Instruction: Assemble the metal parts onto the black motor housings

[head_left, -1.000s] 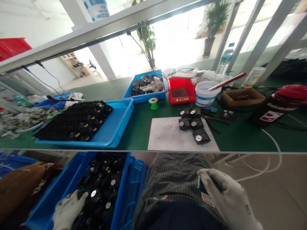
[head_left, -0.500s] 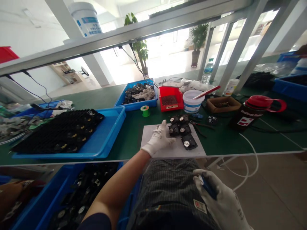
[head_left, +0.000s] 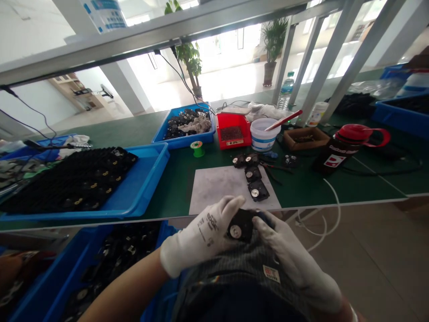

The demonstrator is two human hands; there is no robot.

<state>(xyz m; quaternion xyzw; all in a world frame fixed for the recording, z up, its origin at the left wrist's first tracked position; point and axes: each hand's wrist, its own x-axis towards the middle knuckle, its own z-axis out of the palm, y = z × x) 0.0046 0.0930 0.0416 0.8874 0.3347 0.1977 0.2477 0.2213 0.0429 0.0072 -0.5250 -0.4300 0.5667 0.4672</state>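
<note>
My gloved left hand grips a square black plastic part with a round silver disc on its face, held over my lap just off the table edge. My gloved right hand meets the part's right side. Its fingers are wrapped round a dark blue tool, mostly hidden, so its kind does not show. Beyond the hands, several similar black parts with silver discs lie on the right half of a white sheet and at its far edge.
A blue tray of stacked black pieces stands left. Behind the sheet are a solder spool, a red bin, a white tub and a small cardboard box. A dark bottle with a red lid stands right.
My left hand has taken one black part off the sheet and brought it back over my lap. My right hand has moved up and left to it with the blue tool.
</note>
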